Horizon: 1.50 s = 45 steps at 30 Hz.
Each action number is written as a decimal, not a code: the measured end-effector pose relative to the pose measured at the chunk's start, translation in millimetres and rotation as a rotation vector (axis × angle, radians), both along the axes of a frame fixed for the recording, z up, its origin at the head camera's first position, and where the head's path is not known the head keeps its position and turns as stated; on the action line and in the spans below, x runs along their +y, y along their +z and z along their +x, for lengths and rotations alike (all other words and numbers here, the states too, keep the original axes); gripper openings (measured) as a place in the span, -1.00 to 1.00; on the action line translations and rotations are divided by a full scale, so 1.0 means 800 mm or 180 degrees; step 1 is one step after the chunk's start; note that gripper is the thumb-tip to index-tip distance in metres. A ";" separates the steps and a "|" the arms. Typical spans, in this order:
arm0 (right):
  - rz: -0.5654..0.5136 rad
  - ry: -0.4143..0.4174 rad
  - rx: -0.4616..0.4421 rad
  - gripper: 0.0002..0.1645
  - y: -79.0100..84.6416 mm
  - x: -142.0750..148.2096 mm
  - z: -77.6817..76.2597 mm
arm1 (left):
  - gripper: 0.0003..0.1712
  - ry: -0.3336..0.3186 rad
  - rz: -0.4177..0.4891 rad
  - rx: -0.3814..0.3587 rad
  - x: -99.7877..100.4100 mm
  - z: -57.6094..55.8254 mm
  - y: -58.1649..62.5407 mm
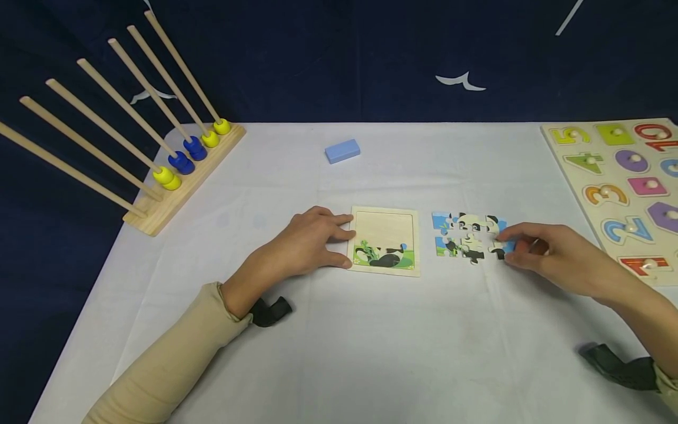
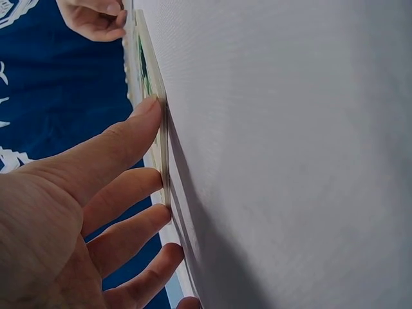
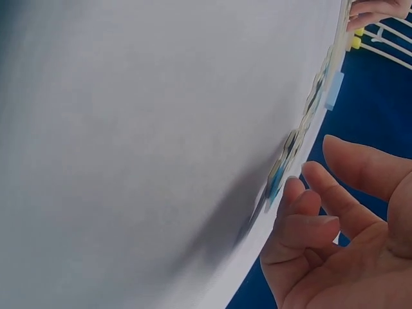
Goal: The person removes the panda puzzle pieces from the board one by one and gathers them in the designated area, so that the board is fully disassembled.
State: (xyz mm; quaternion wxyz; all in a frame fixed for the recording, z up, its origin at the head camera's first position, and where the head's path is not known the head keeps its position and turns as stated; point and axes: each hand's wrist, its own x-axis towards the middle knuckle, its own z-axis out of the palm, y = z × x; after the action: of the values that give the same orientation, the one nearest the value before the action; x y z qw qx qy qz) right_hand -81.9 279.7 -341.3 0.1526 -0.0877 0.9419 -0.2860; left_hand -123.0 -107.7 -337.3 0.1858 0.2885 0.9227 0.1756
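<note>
My left hand (image 1: 312, 241) rests at the left edge of a square wooden puzzle tray (image 1: 384, 213), its thumb and fingertips touching the rim. The tray's lower part holds fitted pieces showing a panda's body and green leaves; bare wood shows above them. To the right, several loose jigsaw pieces (image 1: 471, 242) with a panda's face and blue background lie close together. At their right end is my right hand (image 1: 556, 256), thumb and index fingertips right at the rightmost blue piece (image 1: 509, 246). In the right wrist view, the thumb stands apart from the loosely bent fingers.
A blue block (image 1: 342, 151) lies behind the tray. A wooden abacus stand (image 1: 185, 182) with tall rods and yellow and blue beads stands back left. On the right lies a number-and-shape peg board (image 1: 614, 194). A dark blue curtain (image 1: 328, 59) hangs beyond the white table.
</note>
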 end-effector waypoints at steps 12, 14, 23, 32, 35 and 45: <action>-0.0600 0.0253 0.0441 -0.68 0.001 -0.026 0.007 | -0.34 0.0020 -0.0036 -0.0023 0.001 0.000 0.000; -0.0656 0.0320 0.0445 -0.69 0.002 -0.036 0.006 | -0.34 0.0033 -0.0041 -0.0022 0.001 0.000 0.000; -0.0783 0.0578 0.0202 -0.70 0.014 -0.095 -0.003 | -0.34 0.0041 -0.0041 -0.0024 0.000 0.000 0.000; -0.0904 0.0850 0.0061 -0.66 0.014 -0.153 -0.008 | -0.34 0.0011 -0.0058 -0.0010 0.000 -0.001 -0.001; -0.0841 0.0957 0.0012 -0.64 0.011 -0.169 -0.011 | -0.34 -0.0006 -0.0070 0.0001 0.000 -0.001 -0.001; -0.0473 0.1202 -0.0111 -0.43 0.009 -0.205 -0.022 | -0.35 -0.0035 -0.0103 0.0008 0.000 -0.002 0.001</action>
State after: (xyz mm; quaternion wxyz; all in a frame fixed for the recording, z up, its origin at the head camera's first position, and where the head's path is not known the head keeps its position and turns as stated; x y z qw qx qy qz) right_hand -99.8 115.5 -334.0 0.2130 -0.2688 0.8822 -0.3225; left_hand -124.8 -107.9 -336.3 0.1902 0.2907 0.9241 0.1593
